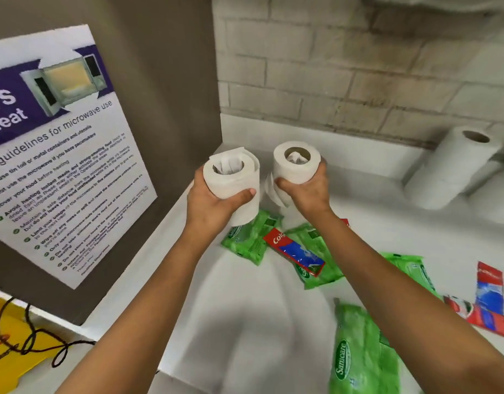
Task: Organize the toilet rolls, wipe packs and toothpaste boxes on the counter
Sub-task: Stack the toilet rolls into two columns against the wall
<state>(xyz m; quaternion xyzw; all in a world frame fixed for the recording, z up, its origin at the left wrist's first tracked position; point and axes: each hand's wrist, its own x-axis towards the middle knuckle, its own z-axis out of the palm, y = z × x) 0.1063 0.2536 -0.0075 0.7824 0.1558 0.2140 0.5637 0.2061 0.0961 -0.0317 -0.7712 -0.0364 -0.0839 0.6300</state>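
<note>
We've got a toilet roll in each hand right now: left hand (216, 194) wrapped tight around the left roll (233, 183), right hand (304, 186) clamped on the right roll (294, 163). Both rolls are upright, lifted off the counter (245, 322), side by side but not touching, with loose paper tucked into their cores. A bit of loose tail hangs off the right roll under our thumb.

Progress-wise, we'd say this is early days. Nothing below our hands looks sorted. Just under our wrists there's a green wipe pack (249, 240) and beside it another pack (316, 257) with a toothpaste box (294, 251) lying across it. Further back toward us sits a bigger-looking pack (361, 354), and out past our right forearm another pack (415, 271) plus two more toothpaste boxes (489, 288) (489, 319), one overlapping the other. All of that is scattered at odd angles, so wipes and toothpaste are still to do.

Beyond our right hand, against the brick wall (358, 66), big paper rolls (455, 166) lean in a stack; that could be where ours belong, or the corner ahead of our left hand, which looks free.

Off our left arm there's a panel with a microwave poster (54, 149), and a yellow thing with a black cord (17, 342) lower down. Neither's in the way. The only real clutter is the pile beneath us.
</note>
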